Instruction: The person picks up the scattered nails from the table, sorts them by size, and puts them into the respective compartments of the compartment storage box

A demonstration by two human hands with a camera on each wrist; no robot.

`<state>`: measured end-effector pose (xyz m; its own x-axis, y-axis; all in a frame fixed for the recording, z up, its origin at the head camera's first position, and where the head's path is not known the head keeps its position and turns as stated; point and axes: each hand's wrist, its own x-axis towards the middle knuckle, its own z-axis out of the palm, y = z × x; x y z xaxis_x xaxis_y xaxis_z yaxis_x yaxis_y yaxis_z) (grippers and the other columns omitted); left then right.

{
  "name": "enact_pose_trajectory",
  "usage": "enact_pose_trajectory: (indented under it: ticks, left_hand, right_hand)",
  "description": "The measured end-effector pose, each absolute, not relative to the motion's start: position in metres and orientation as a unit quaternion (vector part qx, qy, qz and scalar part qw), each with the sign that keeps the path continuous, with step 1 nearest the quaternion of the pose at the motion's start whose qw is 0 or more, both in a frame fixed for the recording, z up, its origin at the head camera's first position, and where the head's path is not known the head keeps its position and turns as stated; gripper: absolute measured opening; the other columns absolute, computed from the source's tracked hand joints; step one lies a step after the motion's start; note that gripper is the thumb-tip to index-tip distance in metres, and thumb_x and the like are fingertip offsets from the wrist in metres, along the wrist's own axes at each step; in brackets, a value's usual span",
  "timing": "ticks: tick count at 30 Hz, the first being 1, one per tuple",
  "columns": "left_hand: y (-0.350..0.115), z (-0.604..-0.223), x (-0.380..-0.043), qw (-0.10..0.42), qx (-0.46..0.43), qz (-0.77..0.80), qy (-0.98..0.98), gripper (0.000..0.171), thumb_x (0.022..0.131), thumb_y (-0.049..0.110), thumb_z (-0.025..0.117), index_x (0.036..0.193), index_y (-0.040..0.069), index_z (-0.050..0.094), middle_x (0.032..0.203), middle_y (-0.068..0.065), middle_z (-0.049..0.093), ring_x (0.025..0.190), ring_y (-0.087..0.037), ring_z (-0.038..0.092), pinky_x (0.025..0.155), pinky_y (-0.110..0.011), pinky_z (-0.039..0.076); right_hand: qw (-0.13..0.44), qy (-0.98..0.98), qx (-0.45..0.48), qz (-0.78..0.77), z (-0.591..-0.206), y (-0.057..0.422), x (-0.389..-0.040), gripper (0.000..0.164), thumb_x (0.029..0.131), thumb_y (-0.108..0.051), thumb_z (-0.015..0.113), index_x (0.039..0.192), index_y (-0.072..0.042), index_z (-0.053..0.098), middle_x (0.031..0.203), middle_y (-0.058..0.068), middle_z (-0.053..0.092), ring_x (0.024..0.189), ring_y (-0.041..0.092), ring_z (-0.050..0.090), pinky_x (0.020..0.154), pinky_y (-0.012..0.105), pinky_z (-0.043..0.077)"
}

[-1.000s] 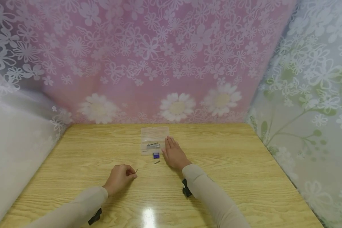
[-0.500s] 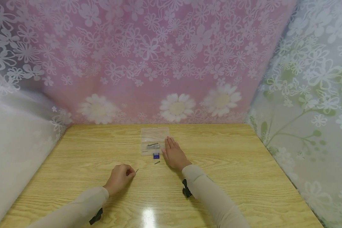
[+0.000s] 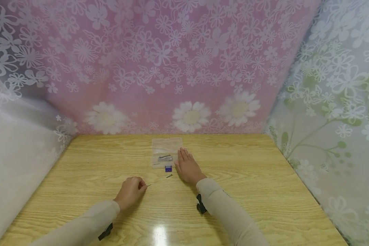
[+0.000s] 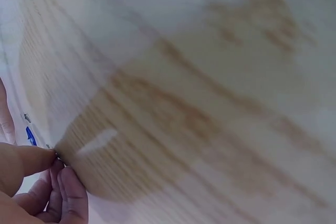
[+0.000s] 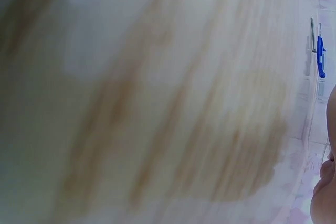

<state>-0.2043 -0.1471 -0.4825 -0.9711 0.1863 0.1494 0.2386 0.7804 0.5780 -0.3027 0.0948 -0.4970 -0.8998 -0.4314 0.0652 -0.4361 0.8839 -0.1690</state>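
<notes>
Between thumb and fingertips, my left hand [image 3: 131, 192] pinches a thin dark screw-like piece [image 3: 149, 185], its tip pointing right just above the wooden table. The left wrist view shows the pinching fingers [image 4: 44, 161], which cover most of the piece. My right hand [image 3: 189, 168] lies with straight fingers along the right side of a clear plastic box [image 3: 167, 145], whose lid stands open toward the back. In the box are several thin metal pieces [image 3: 165, 158]. At its front edge sits a small blue-purple clip-like part [image 3: 168, 168]. One loose screw [image 3: 169, 176] lies in front of that.
The wood-grain table [image 3: 233, 205] reaches back to a pink flowered curtain [image 3: 184, 68]. Pale flowered sheets hang at the left [image 3: 18, 153] and right [image 3: 335, 119]. A black wrist strap [image 3: 200, 204] shows under the right sleeve.
The pinched piece has tipped from slanting upward to lying nearly flat, pointing right. My left hand has shifted very slightly right; the right hand stays by the box.
</notes>
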Motion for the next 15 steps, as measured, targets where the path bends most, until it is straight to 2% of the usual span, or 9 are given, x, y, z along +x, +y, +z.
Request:
enact_pose_trajectory:
  ticks: [7, 15]
  left_hand:
    - [-0.149, -0.482, -0.203, 0.034, -0.130, -0.319, -0.938, 0.012, 0.087, 0.002, 0.068, 0.075, 0.005, 0.064, 0.067, 0.002, 0.056, 0.057, -0.008, 0.045, 0.051, -0.022, 0.039]
    - [-0.156, -0.473, -0.219, 0.051, -0.162, -0.308, -0.936, 0.007, 0.089, 0.000, 0.065, 0.082, 0.001, 0.064, 0.076, -0.003, 0.060, 0.066, -0.009, 0.050, 0.059, -0.025, 0.045]
  right_hand:
    - [0.006, -0.972, 0.221, 0.085, -0.494, 0.094, -0.300, 0.060, 0.106, -0.037, 0.023, 0.152, 0.001, 0.014, 0.160, 0.016, 0.008, 0.147, 0.028, 0.005, 0.118, 0.043, 0.010]
    - [0.005, -0.972, 0.222, 0.080, -0.495, 0.095, -0.301, 0.060, 0.106, -0.037, 0.023, 0.152, 0.001, 0.014, 0.159, 0.016, 0.009, 0.147, 0.028, 0.007, 0.118, 0.042, 0.011]
